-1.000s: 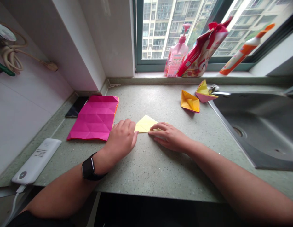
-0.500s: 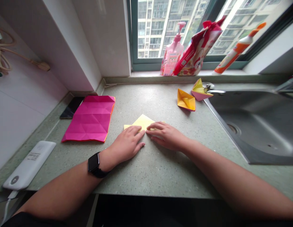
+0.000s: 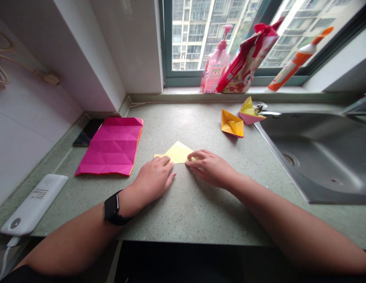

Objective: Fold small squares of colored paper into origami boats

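Note:
A sheet of yellow origami paper (image 3: 178,151), folded to a peak at its far side, lies flat on the counter between my hands. My left hand (image 3: 155,175) rests on its left part with fingertips pressed down and the thumb held away from the fingers. On the right part, my right hand (image 3: 211,167) touches the paper's near edge with fingers extended and slightly apart. Both hands hide the paper's side corners. A dark smartwatch (image 3: 112,207) is on my left wrist.
Creased magenta paper (image 3: 112,145) lies left, overlapping a dark flat device (image 3: 87,133). A white power bank (image 3: 35,204) is nearer me. Orange (image 3: 232,124) and yellow-pink (image 3: 251,112) paper boats stand by the steel sink (image 3: 327,157). A pump bottle (image 3: 215,70) is on the windowsill.
My hands have moved apart along the paper's near edge, the left one leftward and the right one slightly rightward. More of the paper's middle shows now.

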Motion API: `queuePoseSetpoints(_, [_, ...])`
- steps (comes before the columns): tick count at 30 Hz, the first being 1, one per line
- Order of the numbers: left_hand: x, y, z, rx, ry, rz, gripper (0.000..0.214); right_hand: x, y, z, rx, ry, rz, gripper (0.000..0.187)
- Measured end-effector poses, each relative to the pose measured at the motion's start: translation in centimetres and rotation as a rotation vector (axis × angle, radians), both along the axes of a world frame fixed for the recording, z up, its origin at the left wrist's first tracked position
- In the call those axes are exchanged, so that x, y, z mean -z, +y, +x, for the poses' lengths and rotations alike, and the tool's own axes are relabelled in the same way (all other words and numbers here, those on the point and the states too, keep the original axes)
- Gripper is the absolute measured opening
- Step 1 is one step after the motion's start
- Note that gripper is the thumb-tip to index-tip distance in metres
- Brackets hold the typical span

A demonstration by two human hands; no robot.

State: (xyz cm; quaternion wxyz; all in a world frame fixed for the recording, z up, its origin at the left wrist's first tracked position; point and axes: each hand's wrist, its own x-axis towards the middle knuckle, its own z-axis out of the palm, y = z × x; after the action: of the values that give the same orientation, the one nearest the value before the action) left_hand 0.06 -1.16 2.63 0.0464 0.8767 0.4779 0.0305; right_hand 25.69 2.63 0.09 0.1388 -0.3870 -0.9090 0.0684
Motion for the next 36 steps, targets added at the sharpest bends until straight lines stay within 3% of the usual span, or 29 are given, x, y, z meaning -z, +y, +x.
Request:
queuePoseSetpoints(8, [-0.7, 0.1, -0.7, -0.121, 0.107, 0.051, 0.029, -1.0, -0.3, 0.7, 0.128, -0.079, -0.011, 0.021])
queuePoseSetpoints(15, [-1.1, 0.4, -1.5, -0.174, 0.145, 0.099, 0.032, -1.6, -0.3, 1.6, 0.161, -0.141, 0.079, 0.025])
queuePoseSetpoints(20, [-1.7, 0.7, -1.9, -0.238, 0.129, 0.074, 0.031, -1.6, 0.2, 2.5, 0.185, -0.164, 0.063, 0.026])
queuePoseSetpoints(28, [-1.1, 0.9, -2.6, -0.242, 0.105, 0.115, 0.036, -1.2, -0.3, 2.6, 0.332, -0.237, 0.036, 0.032])
queuePoseSetpoints(33, [-1.4, 1.3, -2.3, -0.277, 0.093, 0.144, 0.038, -1.7, -0.8, 1.5, 0.378, -0.150, 0.094, 0.035])
queuePoseSetpoints(36, [-1.6, 1.8, -2.1, -0.306, 0.093, 0.185, 0.028, -2.0, -1.1, 0.5, 0.312, -0.051, 0.132, 0.037])
